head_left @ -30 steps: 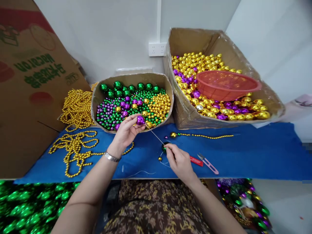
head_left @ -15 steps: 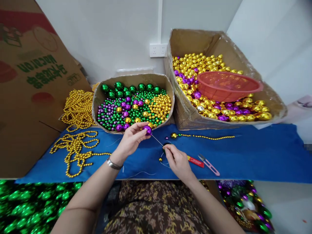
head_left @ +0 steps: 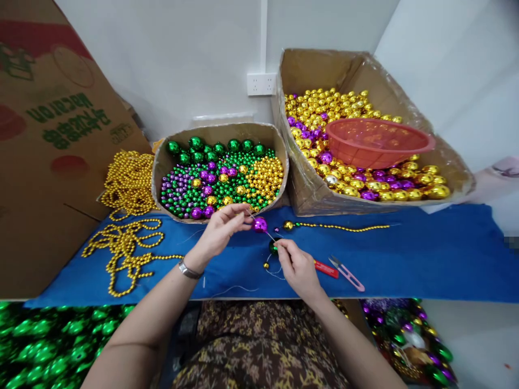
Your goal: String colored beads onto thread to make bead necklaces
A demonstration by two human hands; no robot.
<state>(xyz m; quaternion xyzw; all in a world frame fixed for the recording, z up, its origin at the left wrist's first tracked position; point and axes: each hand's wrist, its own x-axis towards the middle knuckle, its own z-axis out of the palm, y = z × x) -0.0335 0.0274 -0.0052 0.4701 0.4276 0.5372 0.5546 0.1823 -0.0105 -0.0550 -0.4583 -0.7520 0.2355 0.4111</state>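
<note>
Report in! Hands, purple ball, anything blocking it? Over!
Left hand at upper end of thin pale strand; right hand pinching lower end. Shiny purple round ball strung between. Nothing visibly blocking it.

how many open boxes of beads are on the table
2: the smaller box beyond the left hand, and the larger box to its right, holding the red basket. Others may be hidden behind the printed carton.
</note>
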